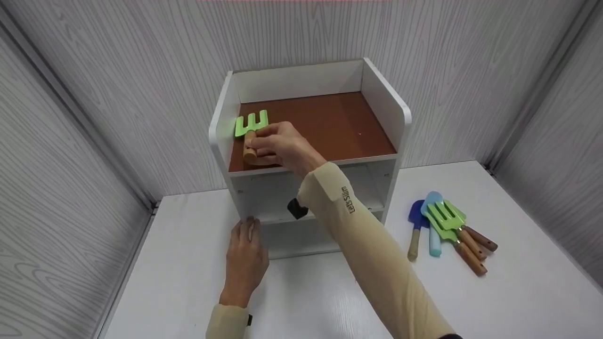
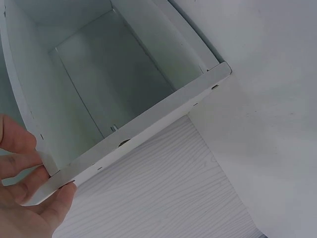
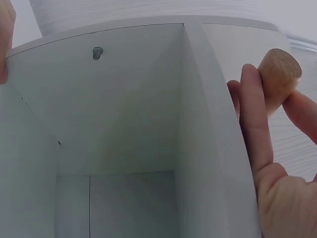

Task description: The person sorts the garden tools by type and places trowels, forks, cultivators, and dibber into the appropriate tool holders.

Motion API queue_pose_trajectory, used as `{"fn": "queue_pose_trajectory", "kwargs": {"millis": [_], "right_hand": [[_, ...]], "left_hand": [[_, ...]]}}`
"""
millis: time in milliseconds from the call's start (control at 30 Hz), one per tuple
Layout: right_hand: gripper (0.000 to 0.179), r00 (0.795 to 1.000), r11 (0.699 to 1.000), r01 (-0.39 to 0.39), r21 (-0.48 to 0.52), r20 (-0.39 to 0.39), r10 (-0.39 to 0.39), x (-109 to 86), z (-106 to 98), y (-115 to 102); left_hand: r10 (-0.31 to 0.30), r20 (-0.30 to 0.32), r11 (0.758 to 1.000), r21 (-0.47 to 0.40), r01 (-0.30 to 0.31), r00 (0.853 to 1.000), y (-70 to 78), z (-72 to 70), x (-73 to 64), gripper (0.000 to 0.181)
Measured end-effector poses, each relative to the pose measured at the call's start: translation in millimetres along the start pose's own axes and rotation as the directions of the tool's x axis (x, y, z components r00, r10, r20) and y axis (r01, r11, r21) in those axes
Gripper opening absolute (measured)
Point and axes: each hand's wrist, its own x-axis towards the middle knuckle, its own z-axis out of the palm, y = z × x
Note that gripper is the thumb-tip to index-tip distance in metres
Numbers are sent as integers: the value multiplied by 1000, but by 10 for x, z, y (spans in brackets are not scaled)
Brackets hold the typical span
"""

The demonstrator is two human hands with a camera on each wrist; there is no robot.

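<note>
My right hand (image 1: 282,143) pinches the wooden handle of a green garden fork (image 1: 252,123) at the left end of the brown top of a white shelf unit (image 1: 311,165). The fork's tines point to the back, beside the left side panel. In the right wrist view the handle end (image 3: 280,74) sits between thumb and fingers, just above the shelf edge. Lower down, my left hand (image 1: 247,256) grips the front edge of the unit's left side panel. The left wrist view shows its thumb and fingers (image 2: 59,203) on either side of that panel edge.
On the white table (image 1: 188,263), right of the unit, lies a pile of garden tools: several green ones with wooden handles (image 1: 471,254), a light blue shovel (image 1: 434,240) and a dark blue shovel (image 1: 416,214). Raised side panels (image 1: 384,92) and a back board border the brown top.
</note>
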Motion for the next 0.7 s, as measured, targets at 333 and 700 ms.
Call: {"fn": "queue_pose_trajectory", "kwargs": {"millis": [333,700], "right_hand": [[57,995,999,25,42,91,-29,30,-39,58],[65,998,998,23,57,48,-26,47,-85,67]], "left_hand": [[26,-20,1000,11,-25,999,-44,31,0,54],[17,-22,1000,3,-17,1000,-49,96,40,54]]}}
